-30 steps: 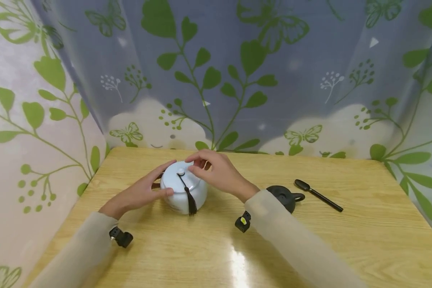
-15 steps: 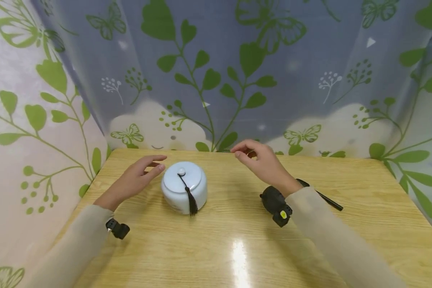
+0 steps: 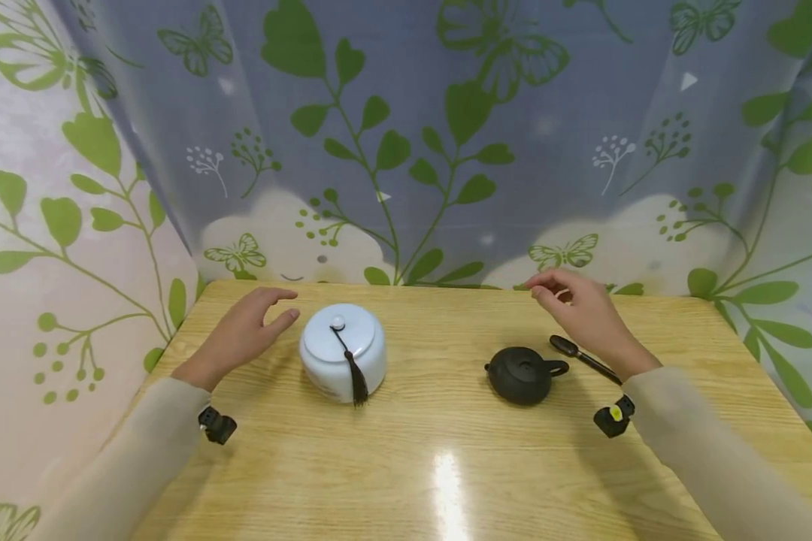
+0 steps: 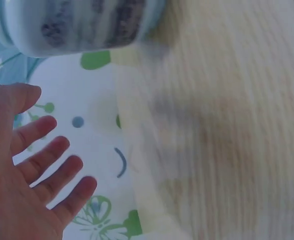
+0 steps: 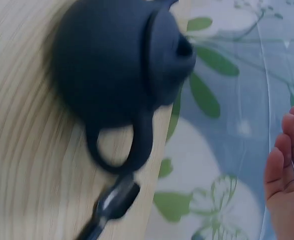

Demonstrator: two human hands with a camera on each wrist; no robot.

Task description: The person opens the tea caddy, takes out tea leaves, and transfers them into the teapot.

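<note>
A pale blue-white lidded jar with a round knob and a black tassel stands on the left half of the table. My left hand hovers just left of it, fingers spread and holding nothing; the left wrist view shows the jar's side above the hand. My right hand is in the air over the right side, fingers loosely bent, nothing in them. Below and left of it sits a black teapot, its handle pointing right. A black scoop lies behind the handle, partly covered by my right wrist.
The wooden table ends at the back against a blue curtain printed with green leaves and butterflies. A similar pale curtain hangs along the left side. Black cameras are strapped to both wrists.
My right hand has left the jar lid and swung far right past the teapot. My left hand has let go of the jar's side and drawn back left. The jar stays put.
</note>
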